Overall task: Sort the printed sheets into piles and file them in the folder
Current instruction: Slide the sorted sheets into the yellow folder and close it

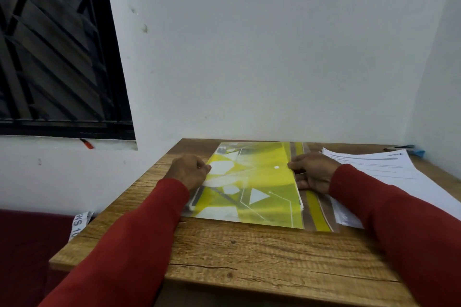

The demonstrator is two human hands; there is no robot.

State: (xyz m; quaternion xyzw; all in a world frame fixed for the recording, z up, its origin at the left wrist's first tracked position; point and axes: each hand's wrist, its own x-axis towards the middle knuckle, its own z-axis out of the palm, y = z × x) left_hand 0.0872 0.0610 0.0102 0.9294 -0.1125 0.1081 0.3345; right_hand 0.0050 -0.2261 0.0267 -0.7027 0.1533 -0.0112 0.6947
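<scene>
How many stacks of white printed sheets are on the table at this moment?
1. The stack of printed sheets lies on the table's right side, beside the yellow-green folder, partly under the right sleeve. Sheets inside the folder may be hidden.

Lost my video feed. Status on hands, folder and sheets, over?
Left hand pinching the yellow folder at its left edge. Right hand gripping its right flap edge. Printed sheets stacked right of folder, not yet filed. Nothing in the way.
</scene>
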